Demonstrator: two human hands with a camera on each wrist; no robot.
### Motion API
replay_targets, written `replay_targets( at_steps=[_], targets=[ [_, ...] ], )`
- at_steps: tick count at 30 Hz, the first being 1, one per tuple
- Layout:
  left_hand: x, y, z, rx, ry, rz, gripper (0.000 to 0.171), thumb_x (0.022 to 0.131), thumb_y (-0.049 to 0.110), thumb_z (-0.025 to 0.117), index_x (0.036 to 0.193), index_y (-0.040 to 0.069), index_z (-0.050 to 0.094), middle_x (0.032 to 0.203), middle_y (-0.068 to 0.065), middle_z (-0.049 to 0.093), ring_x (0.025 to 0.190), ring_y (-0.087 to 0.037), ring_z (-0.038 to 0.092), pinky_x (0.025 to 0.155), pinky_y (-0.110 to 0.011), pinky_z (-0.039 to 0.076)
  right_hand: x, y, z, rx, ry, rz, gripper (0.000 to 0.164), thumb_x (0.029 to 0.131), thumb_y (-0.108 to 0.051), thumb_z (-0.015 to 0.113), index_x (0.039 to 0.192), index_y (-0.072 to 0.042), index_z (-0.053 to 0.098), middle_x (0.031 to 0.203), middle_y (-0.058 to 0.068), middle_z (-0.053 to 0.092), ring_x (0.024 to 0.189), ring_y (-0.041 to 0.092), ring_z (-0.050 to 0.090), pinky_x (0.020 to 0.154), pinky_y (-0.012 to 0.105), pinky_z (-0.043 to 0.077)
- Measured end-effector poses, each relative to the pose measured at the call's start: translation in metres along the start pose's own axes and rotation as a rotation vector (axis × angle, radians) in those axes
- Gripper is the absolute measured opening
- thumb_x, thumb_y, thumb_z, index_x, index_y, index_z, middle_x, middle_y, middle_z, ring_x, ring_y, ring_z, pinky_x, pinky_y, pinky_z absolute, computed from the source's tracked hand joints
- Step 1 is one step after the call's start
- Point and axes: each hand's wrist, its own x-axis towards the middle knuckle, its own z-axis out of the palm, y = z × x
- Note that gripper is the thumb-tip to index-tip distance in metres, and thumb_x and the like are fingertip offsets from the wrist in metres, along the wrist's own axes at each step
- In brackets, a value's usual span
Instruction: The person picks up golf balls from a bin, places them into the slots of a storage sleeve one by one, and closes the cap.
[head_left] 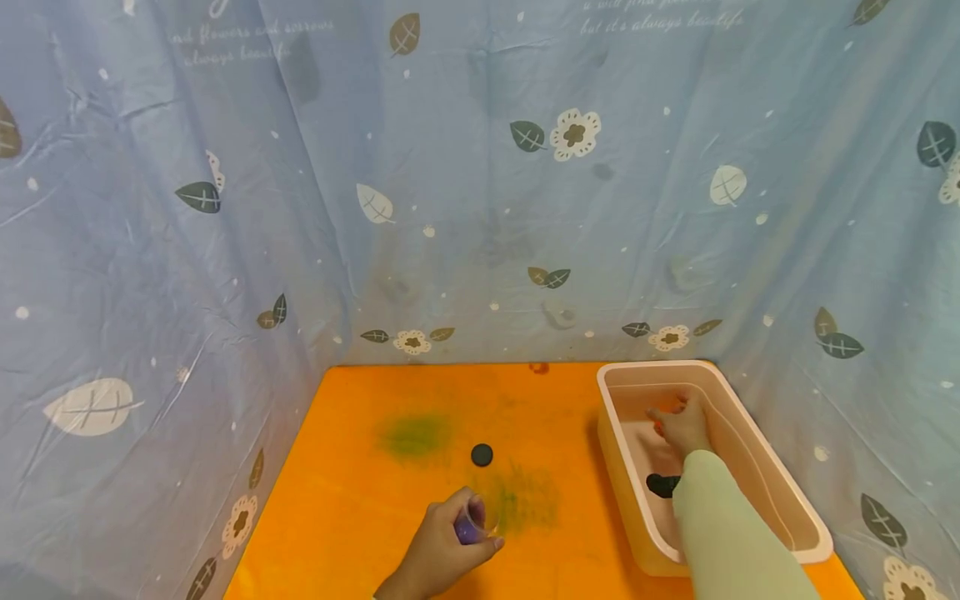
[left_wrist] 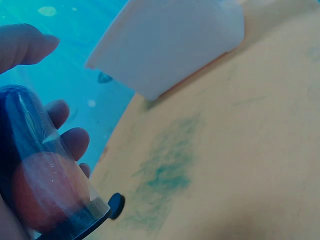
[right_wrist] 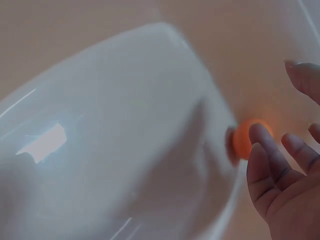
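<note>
On the near side of the orange table, my left hand (head_left: 438, 546) grips a clear plastic cup (head_left: 470, 528) with purple showing at its side. The left wrist view shows a reddish-orange ball (left_wrist: 47, 192) within the see-through cup. My right hand (head_left: 686, 427) reaches down into the pale pink tub (head_left: 611, 467). Its fingertips are right at an orange ball (right_wrist: 246, 139) by the tub's wall, with the thumb held apart. A black object (head_left: 662, 486) lies in the tub, partly hidden by my sleeve.
A round black disc (head_left: 482, 454) lies on the orange table (head_left: 352, 500) beyond my left hand. Green smudges (head_left: 416, 435) mark the tabletop. A blue patterned curtain (head_left: 480, 183) hangs behind the table and along both sides, close to the tub's far edge.
</note>
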Motion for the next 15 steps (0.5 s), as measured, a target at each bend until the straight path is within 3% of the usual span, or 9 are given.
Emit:
replay_targets(
  at_steps=[5, 11, 15],
  targets=[
    [0.000, 0.002, -0.003, 0.015, 0.003, -0.006, 0.027, 0.096, 0.021, 0.088, 0.102, 0.014, 0.062, 0.075, 0.008, 0.069, 0.062, -0.009, 0.067, 0.060, -0.028, 0.058, 0.003, 0.010, 0.002, -0.052, -0.006, 0.029, 0.087, 0.100, -0.011, 0.077, 0.159, 0.016, 0.018, 0.147, 0.046, 0.037, 0.089, 0.030, 0.067, 0.067, 0.029, 0.059],
    [-0.001, -0.001, -0.004, 0.030, 0.012, 0.001, 0.030, 0.095, 0.021, 0.089, 0.103, 0.007, 0.063, 0.076, 0.008, 0.069, 0.058, -0.006, 0.064, 0.057, -0.027, 0.056, 0.013, 0.024, 0.006, -0.116, 0.035, 0.039, 0.070, 0.097, -0.012, 0.080, 0.144, 0.016, 0.036, 0.131, 0.038, 0.050, 0.082, 0.028, 0.064, 0.061, 0.028, 0.058],
    [-0.002, -0.003, -0.005, 0.021, 0.019, -0.010, 0.029, 0.095, 0.019, 0.088, 0.103, 0.007, 0.063, 0.081, 0.007, 0.071, 0.059, -0.007, 0.065, 0.058, -0.027, 0.057, 0.016, 0.029, 0.011, -0.195, 0.061, 0.016, 0.057, 0.091, -0.003, 0.078, 0.133, 0.015, 0.044, 0.123, 0.038, 0.054, 0.094, 0.043, 0.063, 0.066, 0.025, 0.053]
  ],
)
